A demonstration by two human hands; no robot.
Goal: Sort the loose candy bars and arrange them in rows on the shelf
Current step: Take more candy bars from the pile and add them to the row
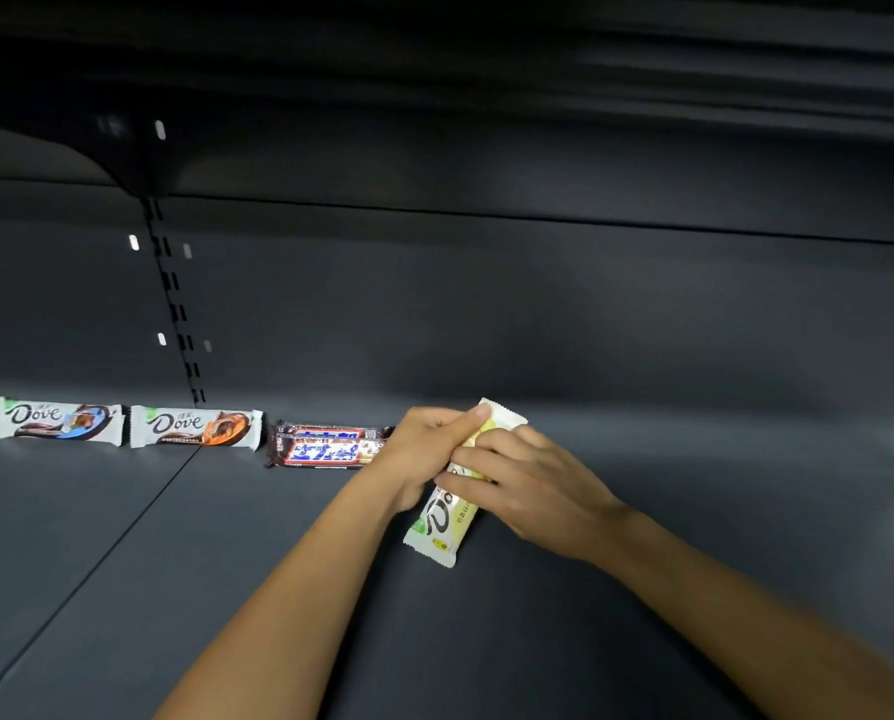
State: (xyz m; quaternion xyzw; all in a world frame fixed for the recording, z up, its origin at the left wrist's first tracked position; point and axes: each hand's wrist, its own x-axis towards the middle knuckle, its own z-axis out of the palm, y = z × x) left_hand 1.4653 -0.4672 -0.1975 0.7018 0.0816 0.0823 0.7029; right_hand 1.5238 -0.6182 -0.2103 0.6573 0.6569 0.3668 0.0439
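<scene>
Yellow Dove bar [447,517] gripped by both hands, long axis front-to-back

Dark shelf [720,459]: brown bar [325,446] lies flat at the back, orange Dove bar [195,427] just left of it, blue Dove bar [55,419] further left, one row. I grip the yellow Dove bar [442,527] just right of the brown bar; contact with the shelf unclear.
</scene>
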